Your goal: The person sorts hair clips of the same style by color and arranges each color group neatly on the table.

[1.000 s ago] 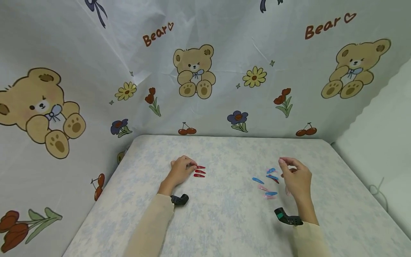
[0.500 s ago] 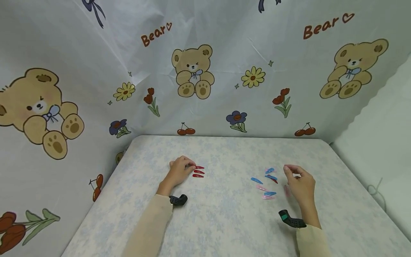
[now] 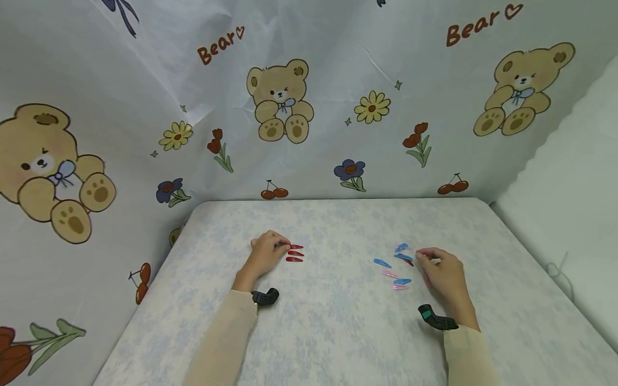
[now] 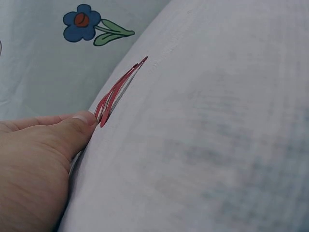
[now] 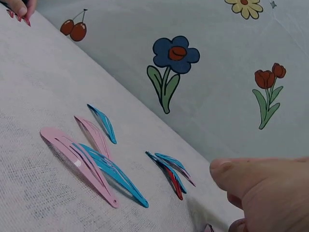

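Three red snap hair clips lie in a short column on the left side of the table. My left hand (image 3: 265, 254) pinches the near end of the top red hair clip (image 3: 297, 246) between thumb and index finger; in the left wrist view the fingertips (image 4: 87, 117) meet the clips' ends. My right hand (image 3: 444, 274) is just right of a loose group of blue, pink and red clips, its fingers loosely bent. Nothing shows between its fingers. Close to it, a blue clip (image 3: 403, 257) lies across a red clip (image 5: 175, 184). Below the right hand, part of another clip (image 5: 208, 228) peeks out.
A blue clip (image 3: 382, 262) lies at the group's left. Nearer are a pink clip (image 3: 390, 273), a blue clip (image 3: 402, 281) and another pink clip (image 3: 399, 287). Behind the pale table (image 3: 338, 321) hangs a bear-print cloth (image 3: 328, 145). Both wrists wear black bands.
My right hand first drew back slightly toward me and right, then came left again toward the clips, covering a pink clip seen before. The left hand stays at the red clips. The view shifted slightly.
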Demonstrator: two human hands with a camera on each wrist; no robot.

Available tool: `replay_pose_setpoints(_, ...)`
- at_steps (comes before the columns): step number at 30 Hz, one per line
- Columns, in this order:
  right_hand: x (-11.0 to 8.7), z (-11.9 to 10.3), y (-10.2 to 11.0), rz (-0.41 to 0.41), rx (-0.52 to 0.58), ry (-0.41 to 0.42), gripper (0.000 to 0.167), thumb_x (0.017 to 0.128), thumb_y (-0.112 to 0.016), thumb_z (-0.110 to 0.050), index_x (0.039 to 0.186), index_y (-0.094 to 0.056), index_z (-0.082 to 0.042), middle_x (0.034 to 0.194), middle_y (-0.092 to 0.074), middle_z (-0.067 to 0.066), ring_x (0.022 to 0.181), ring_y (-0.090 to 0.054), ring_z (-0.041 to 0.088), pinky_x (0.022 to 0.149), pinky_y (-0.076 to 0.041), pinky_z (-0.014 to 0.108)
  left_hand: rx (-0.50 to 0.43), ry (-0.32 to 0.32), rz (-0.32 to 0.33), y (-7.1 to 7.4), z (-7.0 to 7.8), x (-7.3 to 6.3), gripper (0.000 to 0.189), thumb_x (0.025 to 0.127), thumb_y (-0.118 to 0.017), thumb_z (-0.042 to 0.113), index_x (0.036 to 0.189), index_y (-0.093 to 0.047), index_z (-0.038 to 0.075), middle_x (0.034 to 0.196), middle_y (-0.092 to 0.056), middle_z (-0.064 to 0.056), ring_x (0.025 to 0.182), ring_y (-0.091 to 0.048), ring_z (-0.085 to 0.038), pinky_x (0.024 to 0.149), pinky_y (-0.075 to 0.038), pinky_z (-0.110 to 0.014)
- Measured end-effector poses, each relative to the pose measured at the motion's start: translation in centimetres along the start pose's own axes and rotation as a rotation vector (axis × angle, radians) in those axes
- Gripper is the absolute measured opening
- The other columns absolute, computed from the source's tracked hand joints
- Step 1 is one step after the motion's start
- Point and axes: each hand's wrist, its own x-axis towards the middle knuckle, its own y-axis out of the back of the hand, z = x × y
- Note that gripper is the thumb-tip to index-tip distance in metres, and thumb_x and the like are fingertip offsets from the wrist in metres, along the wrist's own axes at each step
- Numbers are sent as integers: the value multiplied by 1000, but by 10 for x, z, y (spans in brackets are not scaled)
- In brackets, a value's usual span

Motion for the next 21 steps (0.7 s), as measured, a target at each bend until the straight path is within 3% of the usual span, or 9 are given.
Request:
replay_pose_setpoints(4,4,-5,3,-59,-57,43,33,100,-60,-41,115,-72,-15,103,-65,10,83,-51,24,69,-36,35,10,1,18,4,-4,2,11,97,-65,38,102,-73,33,105,-60,9,95,-56,-13,93,-23,-46)
replay_pose_setpoints(10,4,-6,8,-115,-116,103,30,97,-65,-42,109,-75,-16,104,-71,11,94,-59,27,77,-43,44,12,-6,21,6,-5,5,11,97,-65,38,102,-74,33,106,-61,9,95,-56,-13,92,-24,-45)
replay_pose_setpoints(18,-2,4,2,-94,-185,126,33,93,-68,-47,105,-79,-18,93,-74,6,85,-65,25,66,-45,38,7,-22,20,0,-3,3,9,97,-67,35,101,-74,32,105,-62,7,94,-57,-14,90,-24,-45)
replay_pose_setpoints(21,-5,5,1,-85,-203,115,35,92,-69,-46,107,-79,-16,95,-75,10,87,-66,30,65,-47,40,10,-16,16,-2,-1,2,9,97,-67,35,101,-75,32,105,-62,7,95,-57,-14,90,-24,-45)
